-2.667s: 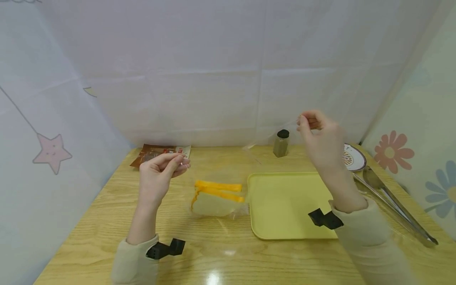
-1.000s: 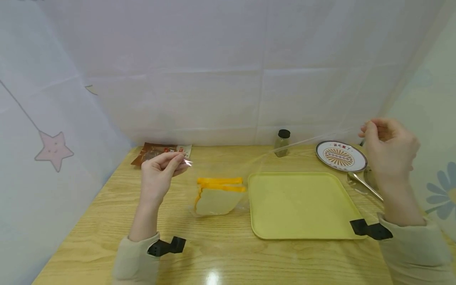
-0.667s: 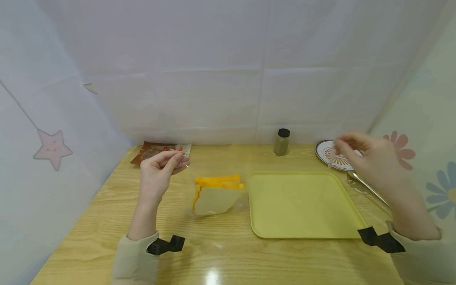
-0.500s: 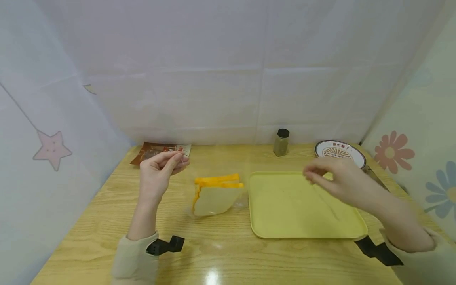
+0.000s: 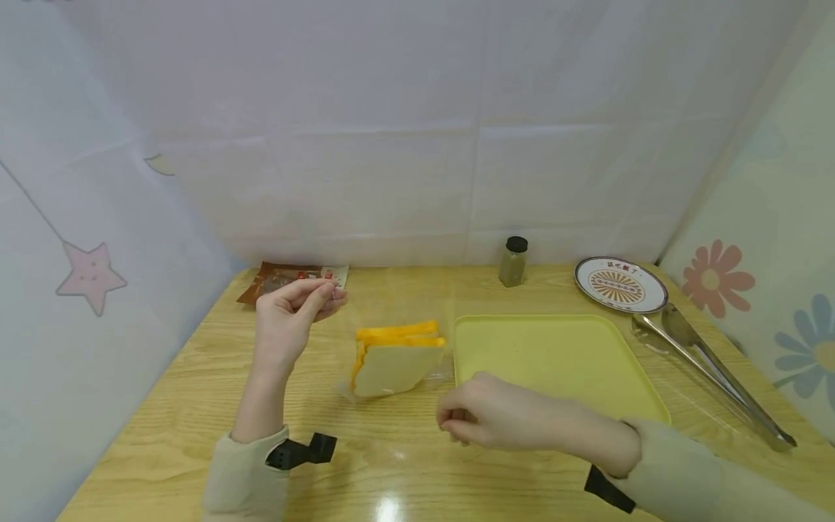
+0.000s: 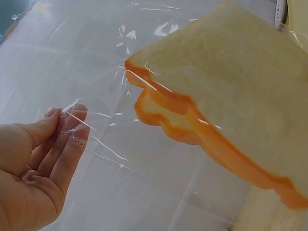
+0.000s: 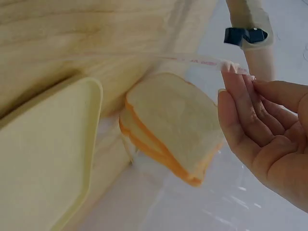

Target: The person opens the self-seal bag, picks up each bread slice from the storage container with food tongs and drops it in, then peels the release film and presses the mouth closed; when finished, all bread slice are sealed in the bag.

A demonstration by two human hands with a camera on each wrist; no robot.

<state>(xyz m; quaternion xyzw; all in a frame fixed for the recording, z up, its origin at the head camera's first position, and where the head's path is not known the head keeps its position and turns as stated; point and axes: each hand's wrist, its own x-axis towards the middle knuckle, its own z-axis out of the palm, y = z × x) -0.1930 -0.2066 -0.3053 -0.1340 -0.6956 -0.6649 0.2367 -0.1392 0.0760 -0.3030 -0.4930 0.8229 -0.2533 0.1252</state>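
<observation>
My left hand (image 5: 283,326) pinches the edge of a clear plastic bag (image 6: 103,139) between thumb and fingers. Inside the bag are toast slices (image 5: 398,370) with orange crusts, standing tilted left of the yellow tray (image 5: 554,355). My right hand (image 5: 496,413) is low at the tray's front left corner, its back turned up. In the right wrist view, its thumb and fingers pinch a narrow clear plastic strip (image 7: 192,60) with faint red print, which trails away to the left. The head view hides these fingertips and the strip.
A jar with a black lid (image 5: 514,262) stands behind the tray. At the back right lie a patterned plate (image 5: 620,284) and metal tongs (image 5: 717,377). A brown packet (image 5: 270,279) lies behind my left hand. Curtains hang around the wooden table (image 5: 196,406).
My right hand moved out to the far right with the strip, then came down and left to the tray's front corner. The left hand keeps its pinch; the bread tilted slightly.
</observation>
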